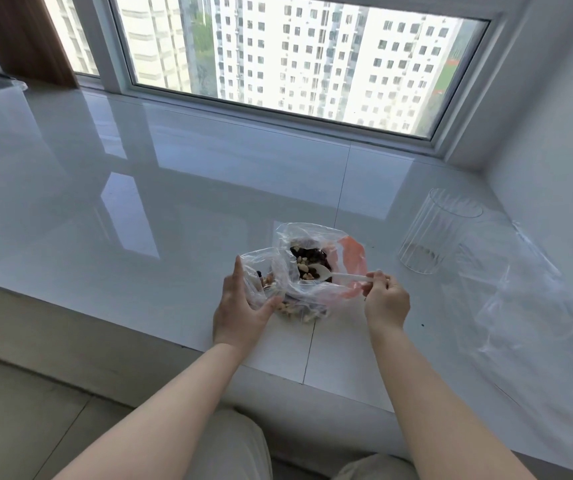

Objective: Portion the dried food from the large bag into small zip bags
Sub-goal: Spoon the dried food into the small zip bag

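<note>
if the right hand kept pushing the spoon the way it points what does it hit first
Most likely the dried food in the large bag: the right hand pinches the white plastic spoon, whose bowl already points left into it. Depth is unclear.

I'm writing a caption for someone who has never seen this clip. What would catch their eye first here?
The centre draws the eye: the right hand pinches a white plastic spoon dipped into the large bag of nuts and dark dried fruit, while the left hand grips a small zip bag beside it. Next, the clear glass jar stands to the right on the glossy white sill, under a window full of tower blocks.
</note>
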